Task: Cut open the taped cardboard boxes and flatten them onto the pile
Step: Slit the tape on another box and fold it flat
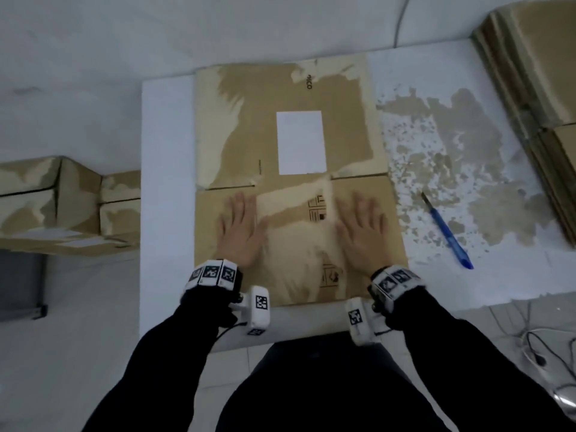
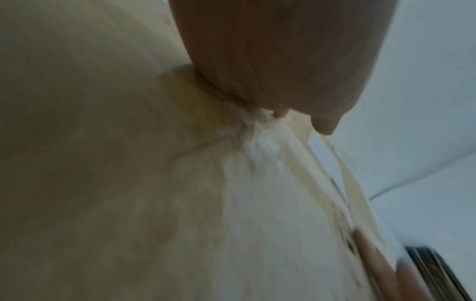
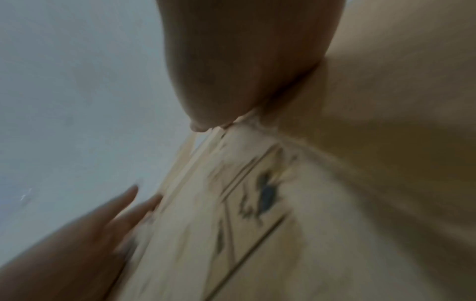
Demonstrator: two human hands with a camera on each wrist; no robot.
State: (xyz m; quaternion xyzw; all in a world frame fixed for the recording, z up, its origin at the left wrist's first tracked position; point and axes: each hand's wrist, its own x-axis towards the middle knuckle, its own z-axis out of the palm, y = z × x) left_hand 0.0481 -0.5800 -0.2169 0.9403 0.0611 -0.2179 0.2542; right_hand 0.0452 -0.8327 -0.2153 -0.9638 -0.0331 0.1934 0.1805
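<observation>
A flattened brown cardboard box (image 1: 249,126) with a white label (image 1: 300,142) lies on the white table (image 1: 165,151) in front of me. My left hand (image 1: 240,227) presses flat on its near panel, fingers straight. My right hand (image 1: 361,229) presses flat on the same panel further right. Both wrist views are blurred: the left hand (image 2: 278,61) lies palm down on the cardboard (image 2: 103,142), and the right hand (image 3: 244,61) lies palm down on the printed cardboard (image 3: 360,142). A blue cutter (image 1: 447,233) rests on the table to the right, apart from both hands.
A pile of flattened boxes (image 1: 530,73) stands at the far right. Taped, unflattened boxes (image 1: 46,198) sit left of the table, lower down. The table's right part (image 1: 452,145) carries torn brown paper residue. Cables (image 1: 536,347) lie on the floor at lower right.
</observation>
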